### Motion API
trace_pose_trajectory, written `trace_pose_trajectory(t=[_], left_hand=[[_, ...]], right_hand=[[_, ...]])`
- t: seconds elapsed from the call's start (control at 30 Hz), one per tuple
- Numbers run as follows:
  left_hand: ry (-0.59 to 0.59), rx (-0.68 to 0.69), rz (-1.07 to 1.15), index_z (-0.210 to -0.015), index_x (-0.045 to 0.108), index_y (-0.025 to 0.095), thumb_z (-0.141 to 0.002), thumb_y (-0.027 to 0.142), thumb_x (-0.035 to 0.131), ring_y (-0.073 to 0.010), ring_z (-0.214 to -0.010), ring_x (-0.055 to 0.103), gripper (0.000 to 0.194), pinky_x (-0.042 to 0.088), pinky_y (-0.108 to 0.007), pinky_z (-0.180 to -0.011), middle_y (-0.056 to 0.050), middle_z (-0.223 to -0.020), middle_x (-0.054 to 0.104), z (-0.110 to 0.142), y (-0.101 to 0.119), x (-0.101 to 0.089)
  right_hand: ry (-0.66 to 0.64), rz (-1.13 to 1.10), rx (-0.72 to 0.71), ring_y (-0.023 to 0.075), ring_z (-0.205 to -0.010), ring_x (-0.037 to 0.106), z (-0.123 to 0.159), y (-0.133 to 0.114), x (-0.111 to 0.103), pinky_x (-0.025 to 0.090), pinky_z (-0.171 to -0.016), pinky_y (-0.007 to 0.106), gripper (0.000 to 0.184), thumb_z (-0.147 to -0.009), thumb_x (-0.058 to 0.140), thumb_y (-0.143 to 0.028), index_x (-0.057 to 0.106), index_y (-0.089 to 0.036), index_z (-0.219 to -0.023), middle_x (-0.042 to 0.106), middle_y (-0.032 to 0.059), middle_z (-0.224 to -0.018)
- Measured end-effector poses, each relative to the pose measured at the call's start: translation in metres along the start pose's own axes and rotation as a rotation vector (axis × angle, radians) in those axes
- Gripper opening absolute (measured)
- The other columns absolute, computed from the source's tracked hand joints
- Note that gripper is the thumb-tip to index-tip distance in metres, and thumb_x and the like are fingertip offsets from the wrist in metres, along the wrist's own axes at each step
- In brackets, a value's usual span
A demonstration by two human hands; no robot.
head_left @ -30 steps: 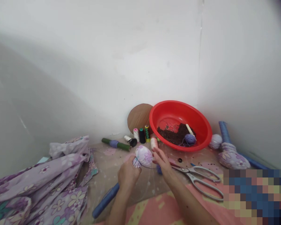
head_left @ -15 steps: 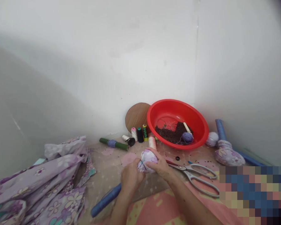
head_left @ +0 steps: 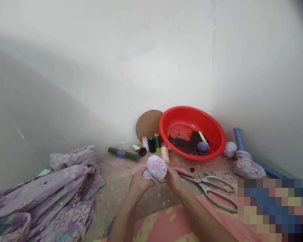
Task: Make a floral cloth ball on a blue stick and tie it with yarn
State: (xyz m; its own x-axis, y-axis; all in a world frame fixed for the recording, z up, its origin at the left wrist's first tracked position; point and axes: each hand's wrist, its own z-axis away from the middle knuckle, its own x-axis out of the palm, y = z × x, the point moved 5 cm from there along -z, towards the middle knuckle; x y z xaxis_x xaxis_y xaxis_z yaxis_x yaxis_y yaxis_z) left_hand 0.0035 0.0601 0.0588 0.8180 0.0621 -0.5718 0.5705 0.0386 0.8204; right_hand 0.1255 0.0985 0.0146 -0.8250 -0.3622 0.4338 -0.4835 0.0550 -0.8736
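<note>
Floral cloth ball (head_left: 157,166) is around 6 o'clock in view, left hand (head_left: 138,183) gripping its gathered neck (head_left: 147,174), presumably to keep things bunched tight. The right hand (head_left: 175,181) is at the ball's 4 o'clock; fingers half hidden, so can't tell if it's pinching the dark thread (head_left: 162,182). Half a second ago it cupped the ball, thumb over the front; now that front's uncovered.
</note>
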Motion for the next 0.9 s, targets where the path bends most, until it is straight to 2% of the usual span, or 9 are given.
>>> trace_pose_trajectory(t=[0.13, 0.2, 0.27, 0.37, 0.57, 0.77, 0.9], left_hand=[[-0.034, -0.032, 0.189, -0.089, 0.055, 0.015, -0.049, 0.012, 0.052, -0.0059, -0.041, 0.037, 0.041, 0.028, -0.017, -0.038, 0.005, -0.055, 0.049, 0.002, -0.001, -0.005], [-0.057, -0.02, 0.245, -0.085, 0.055, 0.015, -0.049, 0.012, 0.051, -0.0052, -0.04, 0.036, 0.037, 0.026, -0.016, -0.037, 0.006, -0.052, 0.048, 0.003, -0.001, -0.009], [-0.067, -0.001, 0.303, -0.083, 0.055, 0.014, -0.05, 0.013, 0.051, -0.0046, -0.039, 0.034, 0.033, 0.024, -0.015, -0.035, 0.006, -0.051, 0.045, 0.003, -0.001, -0.013], [-0.054, 0.001, 0.379, -0.081, 0.055, 0.014, -0.05, 0.015, 0.052, -0.004, -0.037, 0.031, 0.032, 0.022, -0.016, -0.033, 0.007, -0.049, 0.042, 0.002, -0.005, -0.019], [-0.033, -0.017, 0.434, -0.079, 0.055, 0.012, -0.048, 0.014, 0.053, -0.0036, -0.034, 0.03, 0.031, 0.021, -0.016, -0.032, 0.007, -0.048, 0.043, -0.002, -0.012, -0.02], [-0.023, 0.016, 0.41, -0.081, 0.055, 0.012, -0.047, 0.011, 0.054, -0.0037, -0.036, 0.031, 0.034, 0.023, -0.015, -0.032, 0.007, -0.05, 0.045, -0.005, -0.016, -0.018], [-0.048, 0.06, 0.341, -0.089, 0.056, 0.012, -0.046, 0.007, 0.052, -0.0042, -0.041, 0.033, 0.044, 0.023, -0.015, -0.034, 0.006, -0.054, 0.048, -0.002, -0.008, -0.018]], right_hand=[[-0.099, 0.098, 0.048, 0.0142, -0.055, 0.05, 0.004, 0.012, 0.003, 0.039, -0.055, 0.028, 0.037, -0.072, 0.046, -0.046, 0.061, -0.014, -0.08, 0.059, 0.0041, -0.064], [-0.129, 0.197, 0.062, 0.009, -0.043, 0.04, 0.007, 0.016, 0.004, 0.031, -0.045, 0.022, 0.033, -0.07, 0.05, -0.044, 0.062, -0.014, -0.074, 0.052, 0.0, -0.052], [-0.145, 0.299, 0.025, 0.0065, -0.04, 0.03, 0.008, 0.015, 0.006, 0.023, -0.041, 0.02, 0.029, -0.068, 0.054, -0.042, 0.062, -0.014, -0.072, 0.042, -0.0042, -0.045], [-0.164, 0.495, -0.061, 0.0066, -0.041, 0.028, 0.01, 0.011, 0.011, 0.021, -0.042, 0.02, 0.027, -0.071, 0.051, -0.039, 0.064, -0.015, -0.075, 0.036, -0.0053, -0.044], [-0.243, 0.918, -0.19, 0.0103, -0.052, 0.046, 0.018, -0.004, 0.025, 0.032, -0.05, 0.021, 0.029, -0.079, 0.04, -0.03, 0.065, -0.015, -0.079, 0.058, 0.0014, -0.062], [-0.293, 1.098, -0.278, 0.0127, -0.061, 0.056, 0.023, -0.01, 0.033, 0.037, -0.057, 0.02, 0.027, -0.08, 0.038, -0.023, 0.065, -0.018, -0.081, 0.064, 0.0017, -0.067], [-0.349, 1.136, -0.339, 0.0128, -0.065, 0.059, 0.025, -0.008, 0.036, 0.039, -0.06, 0.02, 0.026, -0.078, 0.039, -0.019, 0.064, -0.018, -0.083, 0.065, 0.0021, -0.072]])
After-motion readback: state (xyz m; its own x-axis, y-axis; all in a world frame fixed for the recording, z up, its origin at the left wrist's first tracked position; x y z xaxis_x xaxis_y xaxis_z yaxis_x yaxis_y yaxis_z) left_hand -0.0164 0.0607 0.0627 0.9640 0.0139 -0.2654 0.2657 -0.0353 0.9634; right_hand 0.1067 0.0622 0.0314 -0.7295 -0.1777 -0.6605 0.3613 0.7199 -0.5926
